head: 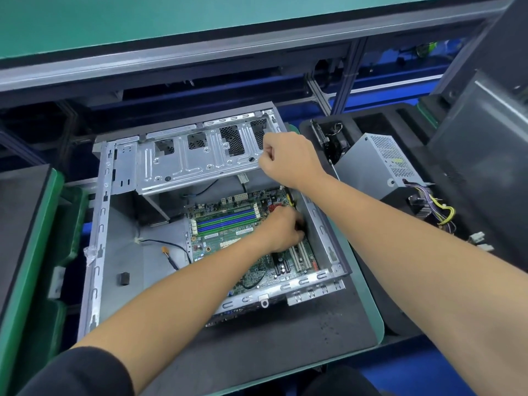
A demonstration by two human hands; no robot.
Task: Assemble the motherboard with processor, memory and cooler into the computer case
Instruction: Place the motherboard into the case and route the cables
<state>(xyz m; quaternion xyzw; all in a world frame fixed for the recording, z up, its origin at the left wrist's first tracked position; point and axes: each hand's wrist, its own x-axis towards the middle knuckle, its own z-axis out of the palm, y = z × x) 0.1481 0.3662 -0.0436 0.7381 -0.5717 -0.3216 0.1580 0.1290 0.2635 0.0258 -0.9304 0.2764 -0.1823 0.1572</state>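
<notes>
An open silver computer case (97,252) lies on a black mat. The green motherboard (228,241) with blue and green memory slots (225,220) rests inside its right half. My left hand (281,231) reaches down onto the board's right side beside the case wall, fingers curled; what they grip is hidden. My right hand (288,158) is closed on the right edge of the raised metal drive cage (194,158) above the board.
A silver power supply (377,164) with coloured cables (440,210) lies to the right on black foam. A loose black wire with an orange plug (165,250) lies on the case floor. Green bins (34,252) stand at the left.
</notes>
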